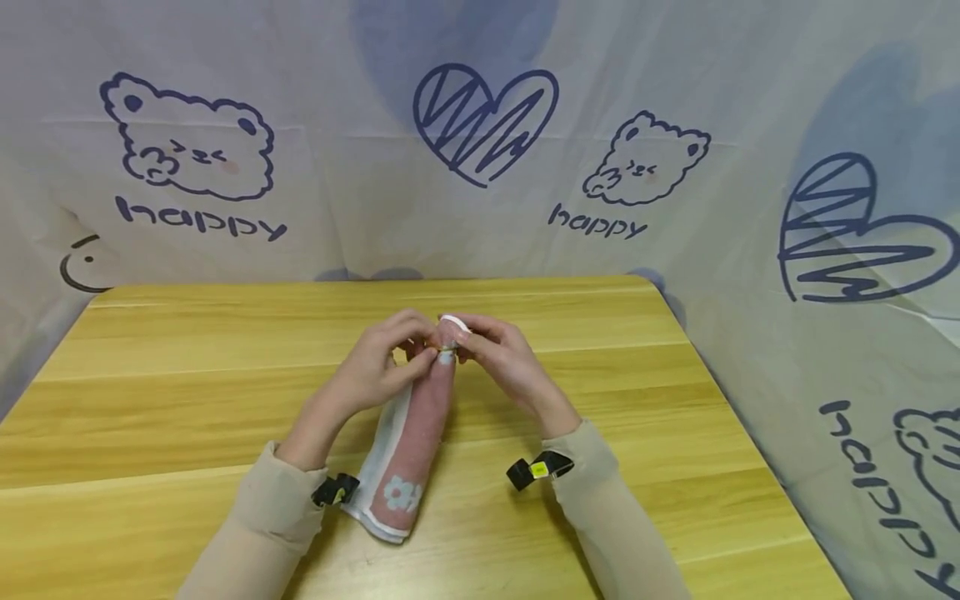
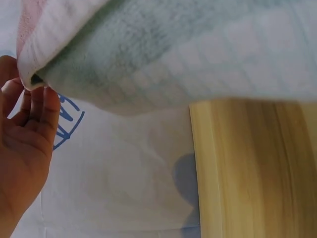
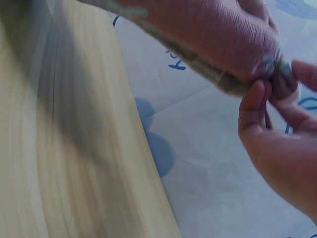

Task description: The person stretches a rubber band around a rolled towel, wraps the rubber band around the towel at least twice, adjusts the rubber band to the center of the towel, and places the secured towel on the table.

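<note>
A folded pink towel (image 1: pixel 420 425) with white edges and a pale blue flower hangs between both hands, its far end gathered into a small tuft. A thin yellowish band (image 1: pixel 441 348) circles the gathered neck. My left hand (image 1: pixel 375 358) pinches the towel beside the band. On the other side, my right hand (image 1: pixel 506 358) pinches the tuft between thumb and fingers. In the left wrist view, the towel's pale green underside (image 2: pixel 129 59) fills the top. The right wrist view shows the tuft (image 3: pixel 285 84) at the fingertips of my right hand (image 3: pixel 282 153).
The wooden table (image 1: pixel 637 400) lies beneath the hands. Behind it and to the right hangs a pale cloth (image 1: pixel 337 100) printed with bears, hearts and "happy". Black straps circle both wrists, over beige sleeves (image 1: pixel 262 517).
</note>
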The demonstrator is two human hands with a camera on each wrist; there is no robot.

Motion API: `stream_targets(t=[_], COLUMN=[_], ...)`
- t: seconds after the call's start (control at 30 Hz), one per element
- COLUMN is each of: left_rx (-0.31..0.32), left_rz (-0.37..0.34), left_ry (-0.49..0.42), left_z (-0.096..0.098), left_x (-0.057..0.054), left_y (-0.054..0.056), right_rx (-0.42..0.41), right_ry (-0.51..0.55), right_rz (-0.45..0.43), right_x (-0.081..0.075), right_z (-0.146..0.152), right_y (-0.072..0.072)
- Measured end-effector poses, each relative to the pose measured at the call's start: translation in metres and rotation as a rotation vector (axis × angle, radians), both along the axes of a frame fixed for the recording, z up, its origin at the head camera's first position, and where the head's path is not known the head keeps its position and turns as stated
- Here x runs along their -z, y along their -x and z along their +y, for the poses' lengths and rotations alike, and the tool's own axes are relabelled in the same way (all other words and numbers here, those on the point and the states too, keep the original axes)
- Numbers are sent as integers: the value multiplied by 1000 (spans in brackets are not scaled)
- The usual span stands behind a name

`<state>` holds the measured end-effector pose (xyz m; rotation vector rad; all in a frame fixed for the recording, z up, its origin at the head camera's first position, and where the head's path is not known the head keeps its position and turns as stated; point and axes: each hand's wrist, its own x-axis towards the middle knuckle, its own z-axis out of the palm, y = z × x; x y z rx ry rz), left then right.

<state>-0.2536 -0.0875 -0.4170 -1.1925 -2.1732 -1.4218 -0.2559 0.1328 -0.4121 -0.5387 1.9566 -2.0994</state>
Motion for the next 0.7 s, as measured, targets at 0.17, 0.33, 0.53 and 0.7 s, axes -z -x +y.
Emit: stream_targets(t=[0.17,0.33,0.53,0.7], left_rx=[37,55,60,75], left_rz=[-67,-114,-109,-86], left_ry=[-39,-8,21,49], left_z=[-2,-1,0,4], left_x=[-2,-3,-2,-1], left_y=[0,-1,-2,-4], right_rx=[-42,30,90,148], right_ry=[-43,-113,-144,-68], right_rz=[87,198,249,183], right_x=[1,5,8,10], right_z=[6,8,1,-4], right_y=[1,2,3,6])
